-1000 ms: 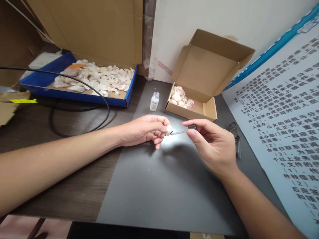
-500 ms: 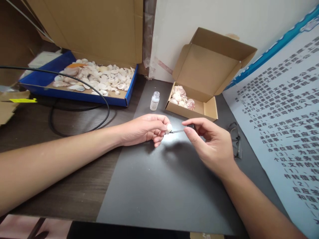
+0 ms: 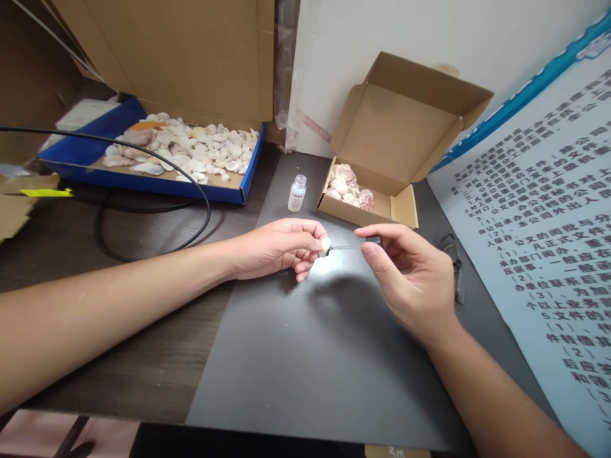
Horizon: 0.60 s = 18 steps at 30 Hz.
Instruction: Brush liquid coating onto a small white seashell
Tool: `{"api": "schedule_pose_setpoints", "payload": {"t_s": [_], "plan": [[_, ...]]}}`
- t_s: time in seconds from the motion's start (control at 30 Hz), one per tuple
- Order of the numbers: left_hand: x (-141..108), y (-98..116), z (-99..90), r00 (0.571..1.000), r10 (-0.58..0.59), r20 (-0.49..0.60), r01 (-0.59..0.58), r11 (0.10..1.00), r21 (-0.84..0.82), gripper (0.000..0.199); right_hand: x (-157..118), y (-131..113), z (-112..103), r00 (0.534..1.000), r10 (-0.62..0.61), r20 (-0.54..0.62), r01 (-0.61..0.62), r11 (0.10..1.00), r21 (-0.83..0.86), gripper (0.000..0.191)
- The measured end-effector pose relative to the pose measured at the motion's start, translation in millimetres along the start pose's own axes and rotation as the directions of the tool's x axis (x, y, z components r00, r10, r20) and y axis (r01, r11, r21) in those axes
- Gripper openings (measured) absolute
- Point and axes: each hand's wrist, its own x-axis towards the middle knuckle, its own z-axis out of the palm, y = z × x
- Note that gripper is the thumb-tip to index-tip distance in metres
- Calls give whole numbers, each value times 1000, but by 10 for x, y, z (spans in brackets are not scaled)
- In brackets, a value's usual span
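Between thumb and fingers, my left hand [image 3: 291, 248] pinches a small white seashell [image 3: 326, 244] above the grey mat [image 3: 286, 356]. My right hand [image 3: 410, 273] holds a black-capped brush applicator [image 3: 373, 240], its cap partly hidden by the fingers. The applicator's thin stem points left toward the shell, its tip close to a dark spot at the shell's edge; whether they touch I cannot tell. Behind the hands an uncapped small glass bottle [image 3: 296, 194] with a label stands upright on the mat.
A blue-sided box [image 3: 191, 189] of many shells lies at the back left, with a black cable [image 3: 209, 216] looping before it. An open cardboard box [image 3: 405, 210] holds more shells at the back right. Glasses [image 3: 458, 270] lie beyond my right hand, near a printed sheet [image 3: 563, 254].
My right hand has shifted slightly right with the applicator, its stem drawn back a little from the shell. My left hand and the shell have barely moved.
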Motion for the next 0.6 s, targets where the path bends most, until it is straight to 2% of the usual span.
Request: {"api": "schedule_pose_setpoints", "payload": {"t_s": [0.23,0.4,0.6], "plan": [[5,0,4,1000,17,6,-17,1000,-26,2,12,10,10,998,-17,66,20,998,-53,7],[2,3,3,1000,17,15,-17,1000,-21,1,24,21,2,999,12,40,-10,999,-48,8],[0,10,5,1000,2,0,-2,1000,-13,1,17,4,-9,999,-8,-37,9,1000,25,9]]}}
